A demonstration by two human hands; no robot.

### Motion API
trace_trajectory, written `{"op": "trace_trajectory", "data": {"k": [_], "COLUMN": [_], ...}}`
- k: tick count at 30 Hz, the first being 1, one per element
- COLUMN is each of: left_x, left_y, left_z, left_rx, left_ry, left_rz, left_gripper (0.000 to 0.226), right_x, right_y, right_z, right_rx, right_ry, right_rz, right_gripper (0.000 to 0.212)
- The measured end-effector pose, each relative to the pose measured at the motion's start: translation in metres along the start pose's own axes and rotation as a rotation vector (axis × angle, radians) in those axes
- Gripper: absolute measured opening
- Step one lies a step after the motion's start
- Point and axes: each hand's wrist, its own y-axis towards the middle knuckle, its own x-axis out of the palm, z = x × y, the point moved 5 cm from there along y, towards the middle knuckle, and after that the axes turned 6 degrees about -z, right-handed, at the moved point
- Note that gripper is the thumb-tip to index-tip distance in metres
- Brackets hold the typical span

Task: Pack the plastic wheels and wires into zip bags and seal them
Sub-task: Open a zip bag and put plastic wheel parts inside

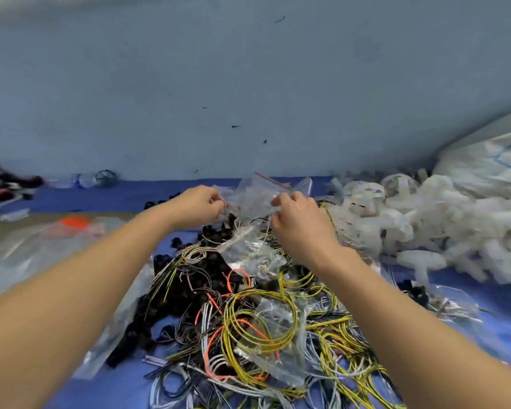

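Note:
A clear zip bag [255, 194] with a red seal strip is held up above the pile, far centre. My left hand [199, 206] pinches its left edge and my right hand [298, 215] pinches its right edge. Below them lies a big tangle of yellow, grey and orange wires [266, 326] mixed with small black wheels [189, 290]. Other clear bags [250, 252] lie crumpled on the wires. What is inside the held bag is too blurred to tell.
A heap of white plastic parts [419, 222] fills the right side, with a large plastic sack [484, 166] behind it. Flat clear bags [33, 246] lie at the left. Dark red items [0, 184] sit far left against the blue wall [248, 84].

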Motion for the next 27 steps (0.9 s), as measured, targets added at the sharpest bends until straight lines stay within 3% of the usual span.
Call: {"op": "trace_trajectory", "data": {"k": [6, 10, 16, 20, 24, 27], "left_x": [-0.012, -0.013, 0.026, 0.054, 0.049, 0.030], "left_y": [-0.029, -0.058, -0.093, -0.100, -0.099, -0.102], "left_z": [-0.087, -0.121, -0.123, -0.125, -0.129, -0.129], "left_rx": [-0.230, -0.356, -0.319, -0.266, -0.261, -0.257], "left_ry": [0.328, 0.537, 0.186, 0.341, 0.470, 0.401], "left_rz": [-0.070, -0.138, -0.525, -0.461, -0.298, -0.194], "left_gripper": [0.012, 0.030, 0.035, 0.056, 0.026, 0.018], "right_x": [0.038, 0.045, 0.039, 0.033, 0.027, 0.019], "right_y": [-0.005, -0.008, -0.017, -0.023, -0.030, -0.034], "right_z": [-0.045, -0.068, -0.083, -0.079, -0.073, -0.067], "right_rx": [-0.111, -0.160, -0.177, -0.168, -0.165, -0.161], "right_ry": [-0.071, -0.064, -0.028, -0.036, -0.041, -0.042], "right_rz": [-0.099, -0.108, -0.105, -0.092, -0.073, -0.060], "right_gripper": [0.035, 0.036, 0.038, 0.039, 0.037, 0.038]}}
